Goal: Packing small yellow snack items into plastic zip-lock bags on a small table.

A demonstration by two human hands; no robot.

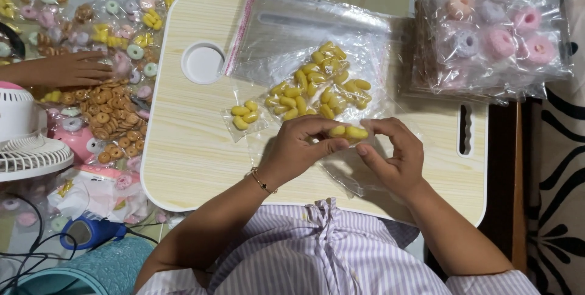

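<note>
Both hands (347,145) pinch yellow-candy packet (348,131); loose candy bag (317,91) just behind.

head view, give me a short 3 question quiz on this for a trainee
1. True or false: the left hand and right hand pinch a small clear bag of yellow pieces between them.
2. Where does the small filled packet lie? A) on the lap desk B) on the white fan
3. Whose hand rests at far left among the sweets?

Key: 1 true. 2 A. 3 another person's.
</note>
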